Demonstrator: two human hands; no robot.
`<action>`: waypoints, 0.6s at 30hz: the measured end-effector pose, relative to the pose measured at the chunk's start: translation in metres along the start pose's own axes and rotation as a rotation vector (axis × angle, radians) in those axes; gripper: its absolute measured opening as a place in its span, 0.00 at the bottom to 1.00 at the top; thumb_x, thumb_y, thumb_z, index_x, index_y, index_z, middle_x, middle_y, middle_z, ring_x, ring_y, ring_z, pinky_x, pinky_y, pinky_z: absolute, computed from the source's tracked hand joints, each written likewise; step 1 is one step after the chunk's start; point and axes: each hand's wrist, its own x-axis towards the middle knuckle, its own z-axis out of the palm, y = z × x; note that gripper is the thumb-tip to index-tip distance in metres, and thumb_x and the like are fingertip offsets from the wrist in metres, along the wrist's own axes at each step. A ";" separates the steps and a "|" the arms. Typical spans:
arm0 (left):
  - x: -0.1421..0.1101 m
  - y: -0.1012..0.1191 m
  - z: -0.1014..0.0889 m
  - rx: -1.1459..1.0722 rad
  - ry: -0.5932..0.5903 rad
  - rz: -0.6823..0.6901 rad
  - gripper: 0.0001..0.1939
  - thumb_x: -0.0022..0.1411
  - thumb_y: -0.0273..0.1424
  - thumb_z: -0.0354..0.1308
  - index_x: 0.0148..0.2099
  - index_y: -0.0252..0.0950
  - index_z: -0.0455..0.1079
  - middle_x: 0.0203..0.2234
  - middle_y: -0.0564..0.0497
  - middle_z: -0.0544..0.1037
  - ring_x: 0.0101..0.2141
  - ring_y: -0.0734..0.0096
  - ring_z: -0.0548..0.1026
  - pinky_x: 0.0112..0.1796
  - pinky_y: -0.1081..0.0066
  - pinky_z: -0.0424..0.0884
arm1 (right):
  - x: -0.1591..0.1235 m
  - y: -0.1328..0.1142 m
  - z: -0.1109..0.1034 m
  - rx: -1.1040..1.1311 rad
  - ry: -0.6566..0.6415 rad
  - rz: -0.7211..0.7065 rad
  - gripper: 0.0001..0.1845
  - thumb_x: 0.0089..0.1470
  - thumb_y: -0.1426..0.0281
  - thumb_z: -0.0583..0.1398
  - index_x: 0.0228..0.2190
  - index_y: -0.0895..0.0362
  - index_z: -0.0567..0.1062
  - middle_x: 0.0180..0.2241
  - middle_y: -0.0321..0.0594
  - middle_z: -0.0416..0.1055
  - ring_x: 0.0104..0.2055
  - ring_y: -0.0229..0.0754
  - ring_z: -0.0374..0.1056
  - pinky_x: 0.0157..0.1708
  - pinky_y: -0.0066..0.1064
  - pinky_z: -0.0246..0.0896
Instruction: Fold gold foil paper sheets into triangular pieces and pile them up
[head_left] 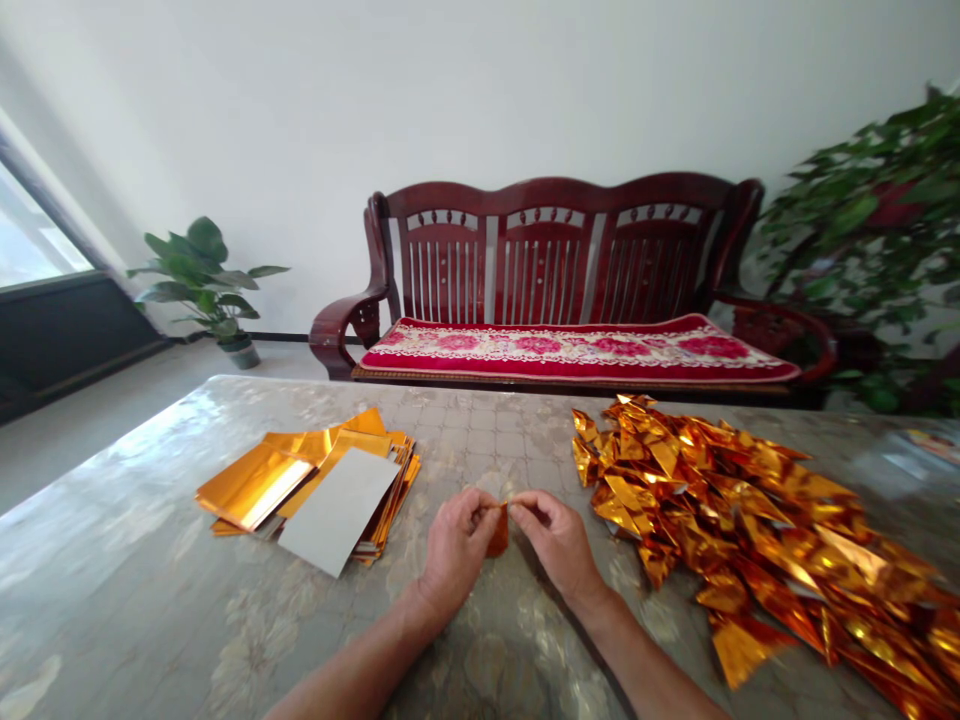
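A small folded piece of gold foil paper (498,536) is held just above the table between my two hands. My left hand (463,545) is closed, its thumb and fingers pinching the paper's left side. From the other side, my right hand (553,540) pinches its upper right corner between thumb and fingertips. To the left lies a loose stack of flat gold foil sheets (259,480), with one sheet turned grey side up (337,510). At the right spreads a large heap of folded gold foil pieces (720,500). My fingers partly hide the held piece.
The table (142,600) has a shiny patterned cover. Beyond its far edge stands a dark red wooden bench (547,260) with a floral cushion (570,348). Potted plants stand at left (202,280) and right (870,230). Clear plastic (892,462) lies at the table's right.
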 end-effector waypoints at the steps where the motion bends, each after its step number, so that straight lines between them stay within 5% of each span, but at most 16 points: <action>1: 0.000 0.000 0.001 -0.013 -0.005 -0.010 0.08 0.65 0.31 0.54 0.34 0.38 0.71 0.27 0.56 0.76 0.31 0.72 0.73 0.35 0.73 0.64 | 0.000 0.000 0.001 0.001 0.012 -0.002 0.11 0.54 0.62 0.61 0.30 0.56 0.78 0.29 0.39 0.78 0.32 0.44 0.72 0.35 0.31 0.67; 9: -0.003 0.002 0.002 0.091 0.012 0.049 0.06 0.65 0.30 0.55 0.39 0.41 0.73 0.32 0.54 0.79 0.34 0.70 0.74 0.39 0.70 0.64 | -0.002 -0.006 0.003 -0.094 0.058 -0.087 0.09 0.53 0.65 0.60 0.25 0.56 0.75 0.25 0.38 0.75 0.27 0.41 0.69 0.31 0.29 0.65; 18: 0.001 0.010 -0.004 0.215 0.030 0.173 0.07 0.66 0.29 0.54 0.33 0.39 0.71 0.29 0.54 0.77 0.34 0.69 0.73 0.39 0.69 0.62 | -0.002 0.003 0.006 -0.086 0.026 -0.067 0.09 0.56 0.65 0.59 0.27 0.55 0.75 0.26 0.36 0.73 0.30 0.41 0.69 0.32 0.28 0.64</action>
